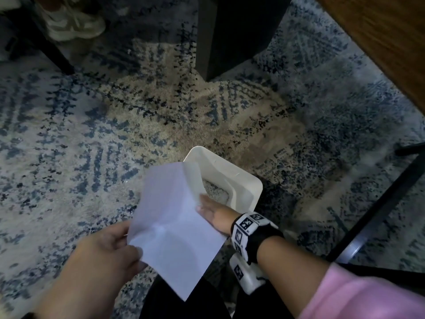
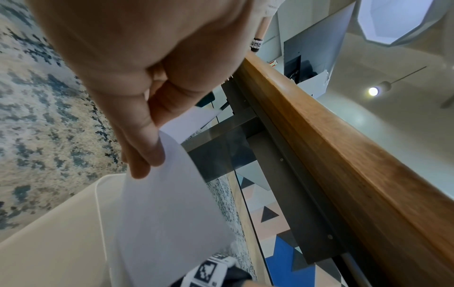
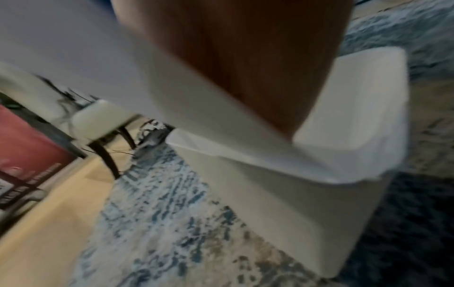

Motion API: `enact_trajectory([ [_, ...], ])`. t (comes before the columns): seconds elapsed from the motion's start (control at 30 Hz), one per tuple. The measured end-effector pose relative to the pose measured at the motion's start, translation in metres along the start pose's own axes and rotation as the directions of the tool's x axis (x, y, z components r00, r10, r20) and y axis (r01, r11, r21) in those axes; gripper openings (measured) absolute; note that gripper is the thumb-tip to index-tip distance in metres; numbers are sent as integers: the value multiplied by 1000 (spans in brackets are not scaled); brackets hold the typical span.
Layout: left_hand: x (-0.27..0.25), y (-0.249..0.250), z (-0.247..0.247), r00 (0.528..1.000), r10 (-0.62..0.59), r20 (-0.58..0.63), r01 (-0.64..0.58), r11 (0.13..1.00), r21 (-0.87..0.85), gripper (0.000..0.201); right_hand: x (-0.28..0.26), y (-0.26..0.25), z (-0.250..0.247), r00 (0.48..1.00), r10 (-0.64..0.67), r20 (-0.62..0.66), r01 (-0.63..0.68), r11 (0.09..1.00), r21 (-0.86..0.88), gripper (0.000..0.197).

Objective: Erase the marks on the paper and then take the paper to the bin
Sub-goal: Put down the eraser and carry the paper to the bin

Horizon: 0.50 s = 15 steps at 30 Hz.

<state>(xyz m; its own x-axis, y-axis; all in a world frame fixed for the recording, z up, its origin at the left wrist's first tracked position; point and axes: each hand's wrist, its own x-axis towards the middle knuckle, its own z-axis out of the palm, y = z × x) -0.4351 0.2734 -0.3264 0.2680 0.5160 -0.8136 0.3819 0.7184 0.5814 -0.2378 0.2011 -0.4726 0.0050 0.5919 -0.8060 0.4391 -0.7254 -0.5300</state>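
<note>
A blank white sheet of paper (image 1: pixel 174 226) hangs tilted over the near left part of a white open-topped bin (image 1: pixel 236 176) that stands on the rug. My left hand (image 1: pixel 133 247) pinches the sheet's lower left edge between thumb and fingers, which shows close up in the left wrist view (image 2: pixel 152 147). My right hand (image 1: pixel 202 206) holds the sheet's right edge above the bin's opening, thumb on top and fingers hidden beneath. The right wrist view is blurred and shows the paper (image 3: pixel 98 58) passing over the bin (image 3: pixel 294 203). No marks are visible on the paper.
A patterned blue and beige rug (image 1: pixel 115 123) covers the floor. A wooden tabletop (image 1: pixel 379 42) juts in at the upper right, with a dark leg (image 1: pixel 230 31) behind the bin. Dark chair legs (image 1: pixel 379 203) stand to the right. Another person's shoe (image 1: pixel 73 24) is far left.
</note>
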Motion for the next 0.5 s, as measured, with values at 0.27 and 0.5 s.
enact_trajectory([
  [0.27, -11, -4, -13, 995, -69, 72, 69, 998, 8, 45, 8, -36, 1, 961, -241, -132, 228, 968, -108, 68],
  [0.5, -4, -12, -23, 997, -44, 69, 45, 999, -4, 39, 14, 6, -16, 978, 136, -161, -163, 972, -169, 63],
])
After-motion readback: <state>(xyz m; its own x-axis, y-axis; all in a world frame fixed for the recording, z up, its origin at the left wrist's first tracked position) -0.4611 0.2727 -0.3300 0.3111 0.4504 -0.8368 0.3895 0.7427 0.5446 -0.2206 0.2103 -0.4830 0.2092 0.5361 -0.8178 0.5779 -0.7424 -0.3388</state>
